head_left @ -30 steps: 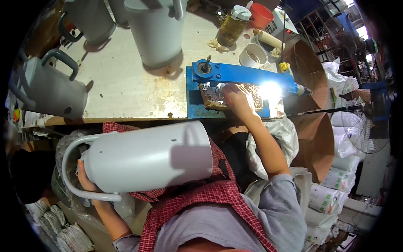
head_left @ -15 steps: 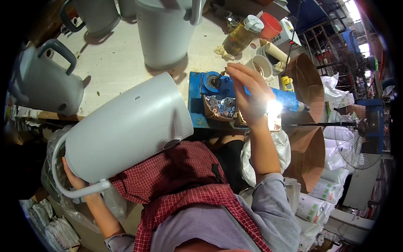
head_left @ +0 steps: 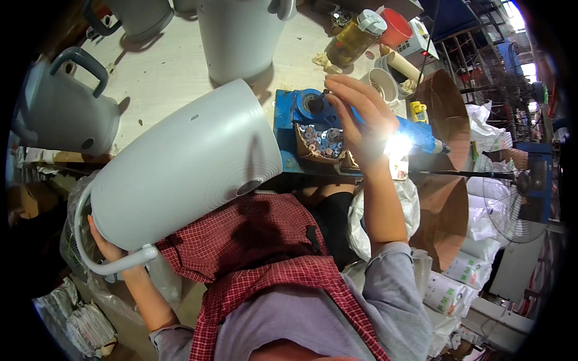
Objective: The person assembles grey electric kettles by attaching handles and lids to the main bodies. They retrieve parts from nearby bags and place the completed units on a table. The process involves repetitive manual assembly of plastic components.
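A large pale grey plastic can (head_left: 180, 162) with a looped handle lies tilted across my lap. Under its base, beside the handle, my left hand (head_left: 107, 242) grips it, and most of those fingers are hidden behind it. My right hand (head_left: 361, 117) is over a blue bench machine (head_left: 283, 120) at the table's edge. Its thumb and fingertips come together beside a small dark fitting on the machine; what they pinch, if anything, is too small to make out. Just below is a cut cardboard box (head_left: 313, 157) of small metal washers (head_left: 322, 139). A bright light (head_left: 397, 144) glares by my right wrist.
More grey cans (head_left: 241, 42) stand on the pale table (head_left: 159, 78), one with a dark handle (head_left: 84, 66) at left. Beyond the machine are a lidded bottle (head_left: 355, 39), a red cup (head_left: 395, 27) and white cups (head_left: 382, 84). Cardboard boxes (head_left: 442, 216) and a fan (head_left: 512, 198) stand at right.
The grey can's upper end has risen slightly in the picture. My right hand has shifted a little up and right, while the table and machine also sit slightly higher in view.
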